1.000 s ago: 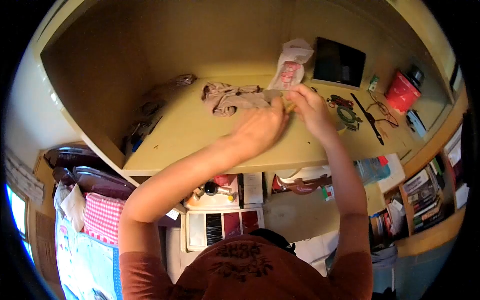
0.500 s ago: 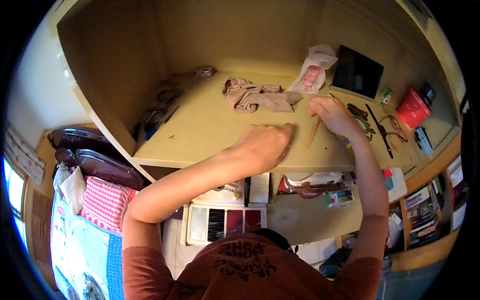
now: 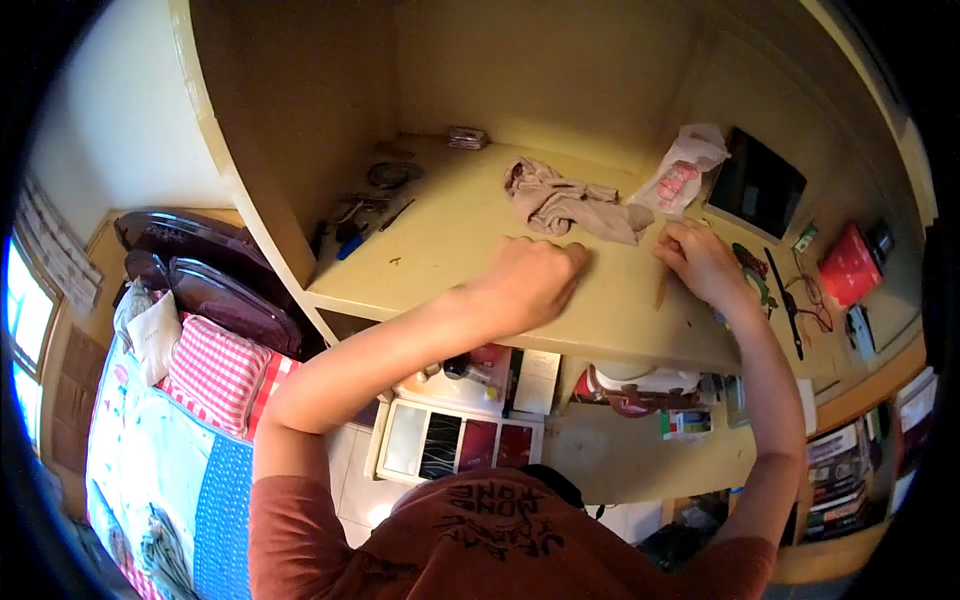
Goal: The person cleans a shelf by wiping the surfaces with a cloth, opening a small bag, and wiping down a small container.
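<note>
My left hand (image 3: 535,283) is closed, knuckles up, above the front part of the pale yellow shelf (image 3: 450,255); whatever its curled fingers may hold is hidden. To its right, my right hand (image 3: 700,258) pinches a thin tan stick (image 3: 661,292). The stick's lower end points toward the shelf's front edge, and its upper part is hidden by the fingers. Behind both hands lies a crumpled beige cloth (image 3: 575,203). Just beyond my right hand is a white plastic bag (image 3: 695,150) with pink print.
At the back right a dark flat screen (image 3: 757,188) leans by the wall. Nearby are a black strap (image 3: 784,300), eyeglasses (image 3: 815,303) and a red container (image 3: 850,266). Small items and a blue object (image 3: 349,247) lie left. Below is an open drawer with a divided tray (image 3: 455,440).
The view has turned, so the shelf and its things appear farther right. My right hand is a little nearer the front edge, and less of the stick shows. My left hand stays closed.
</note>
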